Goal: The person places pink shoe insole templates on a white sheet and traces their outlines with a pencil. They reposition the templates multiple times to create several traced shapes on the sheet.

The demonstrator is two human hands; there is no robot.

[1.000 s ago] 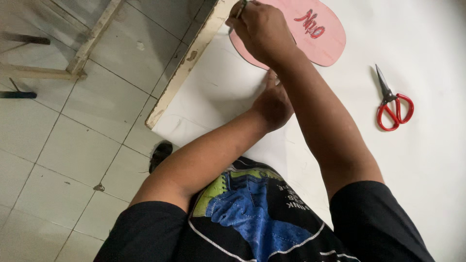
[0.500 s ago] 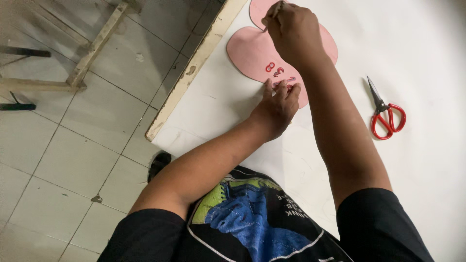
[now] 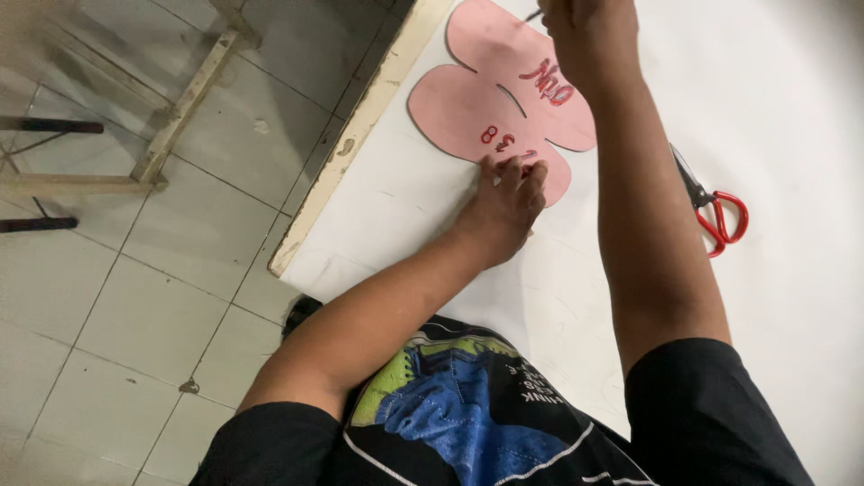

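Head camera looks down: the right hand (image 3: 589, 40) is closed around a thin dark tool (image 3: 533, 14) at the top edge of the pink flower-shaped board (image 3: 490, 94). The left hand (image 3: 504, 202) lies flat, fingers pressing the board's lower petal. This board rests on a white table (image 3: 792, 315). Red-handled scissors (image 3: 715, 211) lie nearby, right of the right arm.
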